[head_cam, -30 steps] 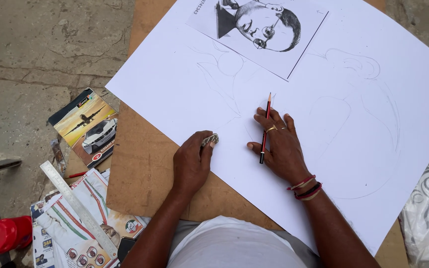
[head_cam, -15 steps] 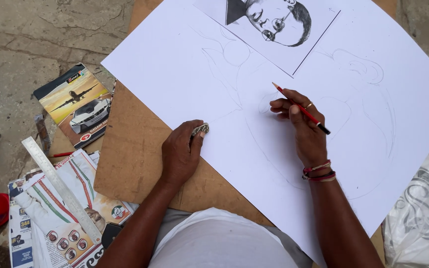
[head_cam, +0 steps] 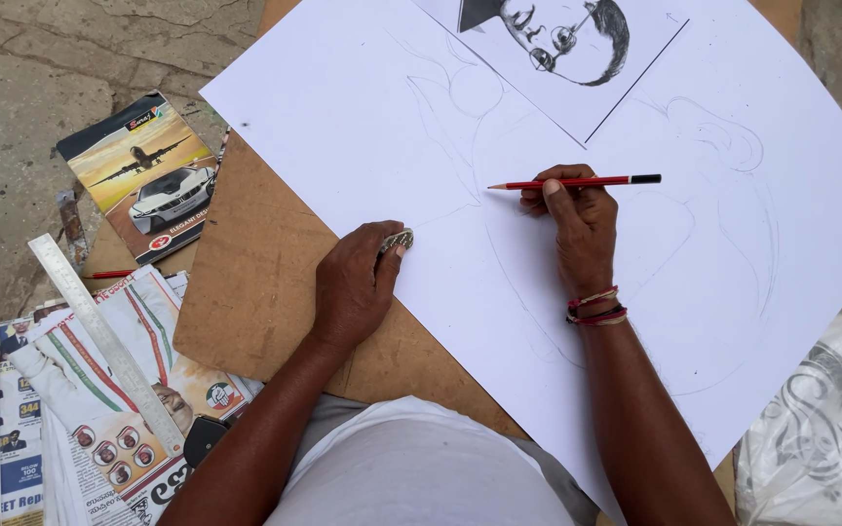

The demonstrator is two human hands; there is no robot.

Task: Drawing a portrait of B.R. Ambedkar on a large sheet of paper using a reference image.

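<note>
Ruler lying on newspapers at far left. Left hand pressed on white sheet — fingers closed around small grey eraser. Right hand pinching red pencil — held level, tip leftward, above faint outline.

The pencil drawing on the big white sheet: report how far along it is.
Done: faint outlines, a curved form and an ear-like shape, cover the white sheet. In hand: the right hand holds a red pencil level above the lines; the left hand pinches a small eraser. Left: no shading or facial detail yet, unlike the printed portrait.
</note>
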